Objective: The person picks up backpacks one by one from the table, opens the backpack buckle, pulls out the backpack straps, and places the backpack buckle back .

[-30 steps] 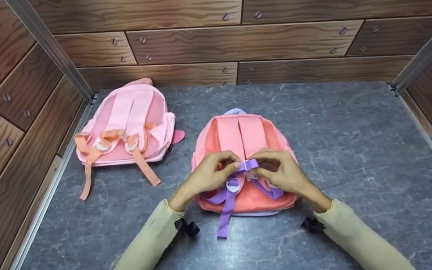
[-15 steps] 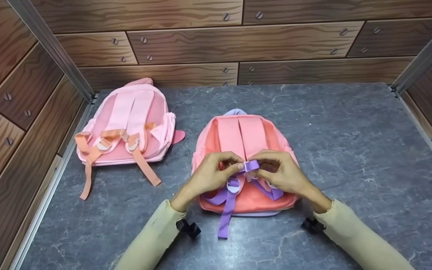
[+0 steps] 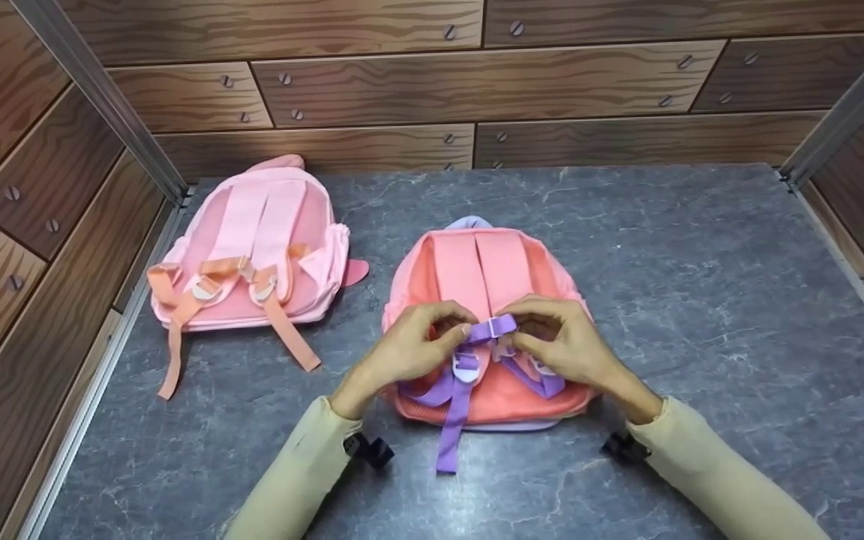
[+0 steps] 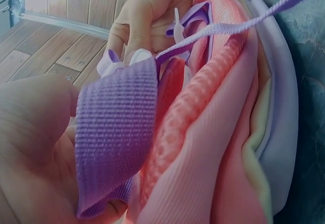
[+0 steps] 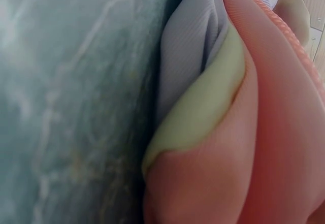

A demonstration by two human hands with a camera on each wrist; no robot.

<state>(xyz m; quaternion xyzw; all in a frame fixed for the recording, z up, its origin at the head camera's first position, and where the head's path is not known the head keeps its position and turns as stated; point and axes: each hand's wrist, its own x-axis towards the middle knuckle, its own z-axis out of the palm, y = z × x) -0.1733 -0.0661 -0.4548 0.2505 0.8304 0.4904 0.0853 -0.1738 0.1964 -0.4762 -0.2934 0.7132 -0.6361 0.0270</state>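
Centrally on the grey tabletop (image 3: 717, 300) lies a coral backpack (image 3: 456, 262), a pale pink backpack (image 3: 276, 225) at left. Partly hiding the coral one, left hand (image 3: 417, 343) and right hand (image 3: 573, 343) clamp fingers on its purple strap (image 3: 480, 333) by a white buckle (image 3: 491, 328).

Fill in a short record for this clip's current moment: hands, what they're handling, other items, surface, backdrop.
Item handled: purple webbing strap with a white slider, on the coral-pink backpack
Left hand: pinches the strap left of the slider
Right hand: pinches the strap's right end
Handled backpack's pose: lying back side up
Loose purple strap end: extends past the backpack's near edge
Other item: light pink backpack with orange straps, at left, untouched
Surface: dark grey marbled tabletop
Backdrop: wood-patterned wall panels
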